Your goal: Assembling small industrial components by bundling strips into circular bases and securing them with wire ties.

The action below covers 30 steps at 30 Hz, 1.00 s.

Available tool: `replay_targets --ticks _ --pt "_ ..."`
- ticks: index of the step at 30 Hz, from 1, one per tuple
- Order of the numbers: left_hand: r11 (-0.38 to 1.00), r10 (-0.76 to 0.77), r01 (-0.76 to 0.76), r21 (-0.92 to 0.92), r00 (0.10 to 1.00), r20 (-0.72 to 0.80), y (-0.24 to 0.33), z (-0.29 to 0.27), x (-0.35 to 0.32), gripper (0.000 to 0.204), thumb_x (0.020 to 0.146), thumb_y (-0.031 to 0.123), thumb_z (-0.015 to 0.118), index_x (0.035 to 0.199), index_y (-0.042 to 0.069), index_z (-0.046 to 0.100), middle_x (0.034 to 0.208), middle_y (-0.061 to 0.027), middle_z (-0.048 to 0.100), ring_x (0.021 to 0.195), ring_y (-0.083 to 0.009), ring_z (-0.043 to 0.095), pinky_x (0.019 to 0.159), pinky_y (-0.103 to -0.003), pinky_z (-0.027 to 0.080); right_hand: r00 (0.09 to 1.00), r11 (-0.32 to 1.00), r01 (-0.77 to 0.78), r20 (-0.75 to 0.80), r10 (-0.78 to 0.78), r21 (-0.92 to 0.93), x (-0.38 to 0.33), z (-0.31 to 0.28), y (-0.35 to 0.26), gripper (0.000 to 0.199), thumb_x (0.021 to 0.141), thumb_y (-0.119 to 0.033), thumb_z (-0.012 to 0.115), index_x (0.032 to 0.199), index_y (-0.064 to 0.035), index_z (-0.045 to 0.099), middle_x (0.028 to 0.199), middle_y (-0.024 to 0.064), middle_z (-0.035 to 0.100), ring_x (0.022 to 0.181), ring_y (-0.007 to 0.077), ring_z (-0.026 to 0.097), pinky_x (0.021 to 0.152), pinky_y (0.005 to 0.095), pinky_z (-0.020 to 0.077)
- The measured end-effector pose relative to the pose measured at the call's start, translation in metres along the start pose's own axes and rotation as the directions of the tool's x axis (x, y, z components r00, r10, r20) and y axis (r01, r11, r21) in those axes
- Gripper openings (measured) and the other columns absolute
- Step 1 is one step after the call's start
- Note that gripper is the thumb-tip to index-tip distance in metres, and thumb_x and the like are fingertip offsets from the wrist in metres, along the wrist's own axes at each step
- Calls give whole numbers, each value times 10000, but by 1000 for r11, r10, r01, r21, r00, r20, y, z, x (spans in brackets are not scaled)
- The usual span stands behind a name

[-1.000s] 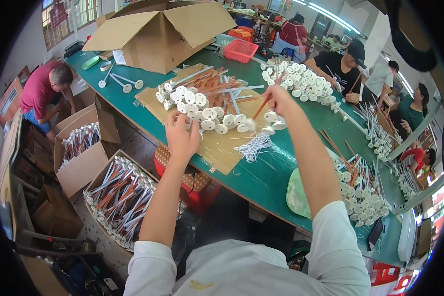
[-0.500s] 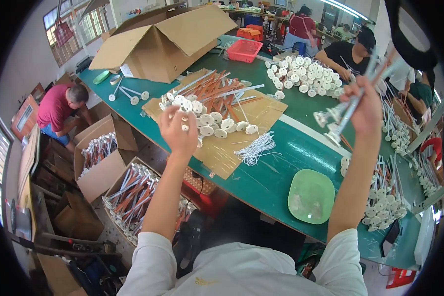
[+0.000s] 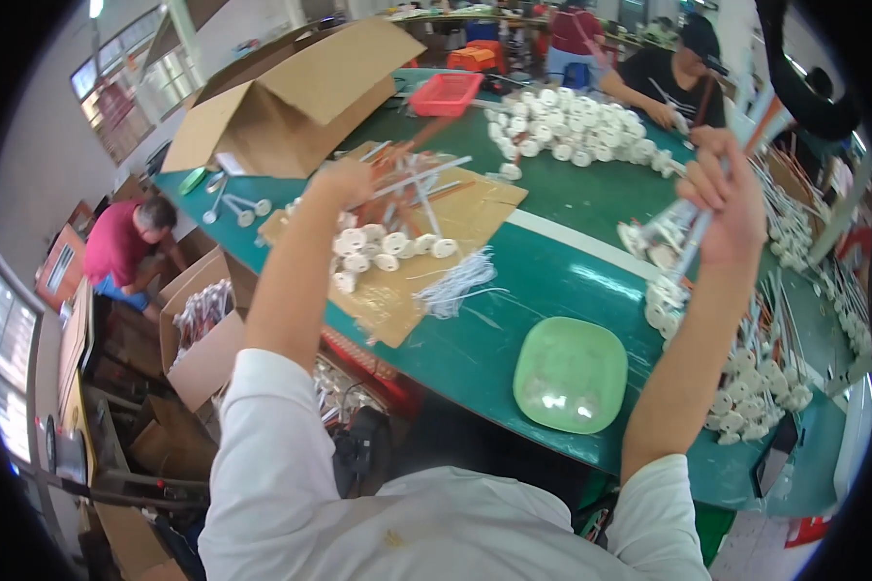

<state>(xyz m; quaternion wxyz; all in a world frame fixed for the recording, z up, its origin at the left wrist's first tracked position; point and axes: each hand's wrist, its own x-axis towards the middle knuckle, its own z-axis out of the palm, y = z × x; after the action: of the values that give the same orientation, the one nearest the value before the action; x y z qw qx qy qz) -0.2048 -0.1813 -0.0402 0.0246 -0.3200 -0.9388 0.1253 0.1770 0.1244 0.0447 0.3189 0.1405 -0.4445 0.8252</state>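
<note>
Raised at the right, my right hand [image 3: 732,198] is closed round several thin rods [image 3: 690,242], grey and brown, with white round ends hanging downward. My left hand [image 3: 344,184] reaches over a pile of similar rods [image 3: 407,184] with white disc ends [image 3: 368,244]. It is smeared by motion, and its fingers are hidden, so I cannot see whether they grip anything. This pile lies on a flat piece of brown cardboard [image 3: 484,198] on the green table. A bundle of white strings [image 3: 458,283] rests by the cardboard's near edge.
A green plastic dish [image 3: 572,376] sits near the table's front edge. Behind are an open cardboard box [image 3: 291,107], a red basket [image 3: 446,94] and a heap of white-disc rods [image 3: 572,126]. More rods [image 3: 756,387] lie at right. One person [image 3: 131,242] bends at left; another [image 3: 669,82] works across.
My left hand has moved further out over the pile, and its fingers are no longer visible. My right hand still holds its rods. The view has shifted, so the table things appear further left.
</note>
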Motion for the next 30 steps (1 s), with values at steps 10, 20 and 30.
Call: replay_targets --ticks 10,20,30 --pt "726 101 -147 -672 989 -107 5 -117 -55 231 924 211 515 832 13 591 700 -76 642 574 -141 619 539 -271 488 995 991 -96 37 93 94 0 14 8 222 967 -258 480 852 -70 512 532 -59 292 442 56 262 437 229 240" --pt "8 480 -502 -865 761 -437 157 -181 -141 211 968 213 504 951 26 601 745 -48 645 623 -98 619 575 -229 492 992 993 -110 59 112 -29 -13 50 15 194 943 -222 539 988 -35 560 515 -84 269 412 18 227 406 205 184" --pt "30 577 -507 -861 713 -399 195 -179 -145 348 1000 286 421 1035 -2 613 816 -73 666 684 -125 647 640 -245 514 995 923 38 -76 -72 -382 -16 79 35 187 902 -209 618 907 -25 651 622 -33 509 468 31 382 421 195 246"
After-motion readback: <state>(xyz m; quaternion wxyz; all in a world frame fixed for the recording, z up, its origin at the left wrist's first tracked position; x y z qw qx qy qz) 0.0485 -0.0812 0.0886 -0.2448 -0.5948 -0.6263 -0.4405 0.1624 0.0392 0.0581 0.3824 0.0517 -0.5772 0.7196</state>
